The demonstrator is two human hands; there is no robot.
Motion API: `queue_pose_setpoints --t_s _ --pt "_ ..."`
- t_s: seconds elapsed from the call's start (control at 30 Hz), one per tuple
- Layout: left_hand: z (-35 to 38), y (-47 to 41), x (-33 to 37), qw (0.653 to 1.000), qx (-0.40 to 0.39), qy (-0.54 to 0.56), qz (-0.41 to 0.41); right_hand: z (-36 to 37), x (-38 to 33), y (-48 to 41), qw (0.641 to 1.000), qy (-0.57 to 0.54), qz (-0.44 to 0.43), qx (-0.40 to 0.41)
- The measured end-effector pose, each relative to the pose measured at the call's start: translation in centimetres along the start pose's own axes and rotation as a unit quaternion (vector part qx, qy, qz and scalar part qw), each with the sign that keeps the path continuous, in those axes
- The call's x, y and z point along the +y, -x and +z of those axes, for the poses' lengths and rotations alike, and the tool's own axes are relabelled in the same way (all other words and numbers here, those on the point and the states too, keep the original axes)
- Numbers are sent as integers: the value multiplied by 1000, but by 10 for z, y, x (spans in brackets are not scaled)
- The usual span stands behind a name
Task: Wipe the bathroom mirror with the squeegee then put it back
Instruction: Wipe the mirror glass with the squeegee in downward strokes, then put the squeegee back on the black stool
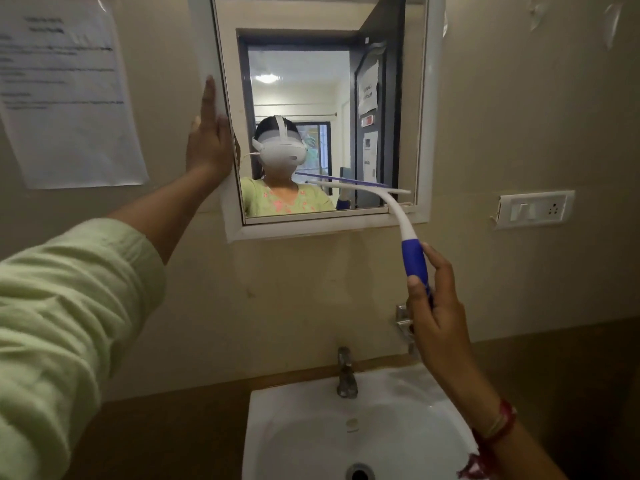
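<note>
My left hand (207, 140) is raised, fingers straight and together, palm pressed flat against the left side of the mirror's white frame (329, 230). My right hand (434, 306) is curled round the blue grip of the squeegee (398, 213), thumb on one side and fingers on the other, at the near end of the handle. The blade (360, 187) lies across the lower right of the mirror (311, 81), just above the bottom of the frame, slightly tilted (whether its whole edge touches the glass I cannot tell).

The hold looks light and far from the blade, so I judge that extra pressure could twist the handle or let it slip down into the sink (263, 410) below. A tilted blade would probably skip and leave streaks. The frame stands out from the wall like a cabinet door, and if my left hand eased off, it might shift under the stroke. A switch plate (535, 209) sits on the wall just right of the mirror, so flicked water is a worry.

The handle is smooth white plastic that curves up from a glossy blue grip to a long, thin, straight blade. The glass is flat and reflective, and the frame is smooth and boxy. The sink is glossy white ceramic with a dull metal tap (346, 375). A pale sheet of paper (69, 98) is stuck on the matte beige wall at far left.
</note>
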State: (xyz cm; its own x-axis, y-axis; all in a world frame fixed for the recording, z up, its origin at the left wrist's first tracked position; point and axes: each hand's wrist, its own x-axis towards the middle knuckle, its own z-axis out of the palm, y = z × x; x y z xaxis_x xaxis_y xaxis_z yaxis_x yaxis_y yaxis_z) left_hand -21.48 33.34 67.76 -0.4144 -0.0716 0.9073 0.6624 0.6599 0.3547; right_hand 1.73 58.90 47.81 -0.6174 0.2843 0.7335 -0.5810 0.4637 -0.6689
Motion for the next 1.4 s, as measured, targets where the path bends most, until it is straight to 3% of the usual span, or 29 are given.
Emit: queue_pose_setpoints --t_s 0.23,0.5,0.73,0.97,1.2,1.4 --pt "-19 101 -4 991 50 81 -89 -5 -5 37 996 -62 27 -61" --pt "-73 257 -34 978 -41 78 -189 12 9 83 967 -114 174 -149" --pt "-140 363 -73 953 -63 7 -297 74 18 121 902 -105 263 -325" --pt "-236 437 -102 894 -41 -98 -435 170 10 159 826 -86 292 -475" --pt "-303 487 -113 849 -24 -141 -509 262 8 205 766 -83 321 -550" --pt "-316 542 -148 792 -16 -163 -588 329 44 263 699 -69 430 -568"
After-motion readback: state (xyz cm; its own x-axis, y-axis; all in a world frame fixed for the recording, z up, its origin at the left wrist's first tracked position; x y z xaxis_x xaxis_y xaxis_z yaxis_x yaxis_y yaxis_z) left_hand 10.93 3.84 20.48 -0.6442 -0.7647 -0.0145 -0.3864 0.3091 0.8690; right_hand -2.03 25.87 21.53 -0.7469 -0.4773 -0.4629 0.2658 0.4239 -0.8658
